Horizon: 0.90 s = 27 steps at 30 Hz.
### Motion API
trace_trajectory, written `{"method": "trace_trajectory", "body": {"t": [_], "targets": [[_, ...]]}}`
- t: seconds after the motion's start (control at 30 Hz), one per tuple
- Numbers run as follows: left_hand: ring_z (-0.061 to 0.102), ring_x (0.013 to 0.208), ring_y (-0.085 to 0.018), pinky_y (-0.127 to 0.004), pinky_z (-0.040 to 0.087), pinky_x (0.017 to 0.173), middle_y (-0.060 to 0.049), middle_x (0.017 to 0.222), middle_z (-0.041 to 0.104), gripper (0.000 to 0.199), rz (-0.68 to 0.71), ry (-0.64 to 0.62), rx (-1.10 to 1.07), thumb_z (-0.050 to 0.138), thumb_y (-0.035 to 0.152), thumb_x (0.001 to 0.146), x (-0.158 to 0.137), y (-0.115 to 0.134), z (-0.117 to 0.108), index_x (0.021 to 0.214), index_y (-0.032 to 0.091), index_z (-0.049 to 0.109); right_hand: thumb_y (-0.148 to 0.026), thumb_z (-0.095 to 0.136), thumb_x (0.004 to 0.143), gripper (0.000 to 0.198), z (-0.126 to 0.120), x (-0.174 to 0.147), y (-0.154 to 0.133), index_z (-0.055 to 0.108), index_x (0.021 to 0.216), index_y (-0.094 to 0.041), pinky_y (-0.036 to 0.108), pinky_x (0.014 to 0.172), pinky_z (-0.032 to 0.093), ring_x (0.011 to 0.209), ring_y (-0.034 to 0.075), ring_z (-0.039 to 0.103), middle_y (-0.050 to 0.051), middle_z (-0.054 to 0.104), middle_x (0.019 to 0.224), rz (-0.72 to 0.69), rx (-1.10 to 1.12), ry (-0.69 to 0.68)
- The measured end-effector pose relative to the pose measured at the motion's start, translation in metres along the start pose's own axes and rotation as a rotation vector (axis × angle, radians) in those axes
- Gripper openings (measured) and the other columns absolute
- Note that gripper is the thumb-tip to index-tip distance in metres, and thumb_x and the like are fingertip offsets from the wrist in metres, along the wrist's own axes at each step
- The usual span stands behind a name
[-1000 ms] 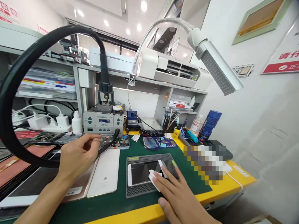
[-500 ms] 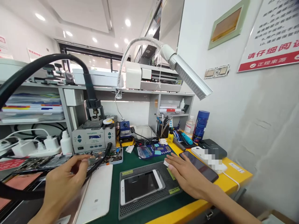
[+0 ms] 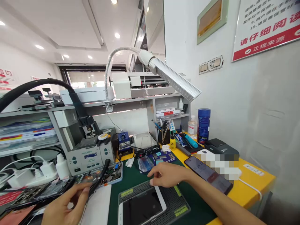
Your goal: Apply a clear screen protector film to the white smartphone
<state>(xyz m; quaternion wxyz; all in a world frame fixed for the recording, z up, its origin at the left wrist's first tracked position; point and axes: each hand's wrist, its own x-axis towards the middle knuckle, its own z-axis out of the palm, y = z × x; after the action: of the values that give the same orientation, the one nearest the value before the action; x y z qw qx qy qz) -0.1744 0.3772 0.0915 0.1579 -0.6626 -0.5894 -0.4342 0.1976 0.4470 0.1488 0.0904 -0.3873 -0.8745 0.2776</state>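
Observation:
A white phone with a dark screen (image 3: 142, 206) lies face up on a grey perforated mat (image 3: 170, 204). My right hand (image 3: 167, 175) hovers at the phone's upper right edge, palm down. Its index finger and thumb are bent with their tips a little apart, and nothing shows between them. At the lower left, my left hand (image 3: 67, 203) has thumb and index finger closed together beside a black hose handle (image 3: 102, 176). Whatever those fingers hold, if anything, is too small to make out. Below that hand lies a white tablet-like panel (image 3: 99, 203), partly covered.
A tray of phone parts (image 3: 114, 175) sits behind my left hand, before a grey hot-air station (image 3: 87, 159). A dark phone with a lit screen (image 3: 208, 175) lies at right. Behind are a yellow bottle (image 3: 172, 143), blue spray can (image 3: 203, 125) and lamp (image 3: 175, 78).
My right hand has moved left, from beside the mat to the phone's upper edge, and its fingers have curled. The screen of the dark phone now shows lit content. The view has shifted.

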Motion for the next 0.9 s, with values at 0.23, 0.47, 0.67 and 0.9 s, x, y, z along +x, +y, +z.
{"method": "trace_trajectory", "body": {"t": [0.23,0.47,0.67,0.9], "targets": [[0.073,0.092,-0.025,-0.032,0.062,0.077,-0.005,0.096,0.076,0.02,0.171,-0.347,-0.202,0.058,0.039,0.093,-0.006,0.058,-0.004,0.1,0.029,0.074,-0.042,0.069,0.087,0.058,-0.008,-0.016,0.008,0.066,0.139,-0.017,0.026,0.07,0.054,0.095,0.024,0.073,0.011,0.076,0.117,-0.067,0.128,-0.114],[0.063,0.123,-0.032,-0.047,0.059,0.101,-0.009,0.13,0.068,0.054,0.346,-0.657,-0.148,0.077,0.043,0.078,-0.018,0.079,0.0,0.129,0.032,0.062,-0.051,0.09,0.068,0.098,-0.01,-0.029,0.002,0.05,0.155,-0.028,0.038,0.095,0.056,0.122,0.035,0.065,0.01,0.065,0.14,-0.079,-0.054,-0.161],[0.063,0.123,-0.037,-0.053,0.058,0.102,-0.009,0.136,0.067,0.073,0.337,-0.67,-0.032,0.085,0.038,0.068,-0.023,0.079,-0.001,0.136,0.035,0.059,-0.042,0.091,0.067,0.108,0.001,-0.035,-0.001,0.038,0.16,-0.032,0.05,0.112,0.046,0.149,0.043,0.036,0.013,0.042,0.163,0.052,-0.182,-0.152],[0.065,0.121,-0.031,-0.047,0.059,0.1,-0.003,0.134,0.067,0.072,0.337,-0.667,0.013,0.077,0.029,0.073,-0.018,0.082,-0.006,0.139,0.037,0.052,-0.046,0.087,0.064,0.123,-0.005,-0.031,0.002,0.021,0.166,-0.028,0.056,0.102,0.052,0.143,0.05,0.041,0.019,0.038,0.163,0.046,-0.082,-0.283]]}}
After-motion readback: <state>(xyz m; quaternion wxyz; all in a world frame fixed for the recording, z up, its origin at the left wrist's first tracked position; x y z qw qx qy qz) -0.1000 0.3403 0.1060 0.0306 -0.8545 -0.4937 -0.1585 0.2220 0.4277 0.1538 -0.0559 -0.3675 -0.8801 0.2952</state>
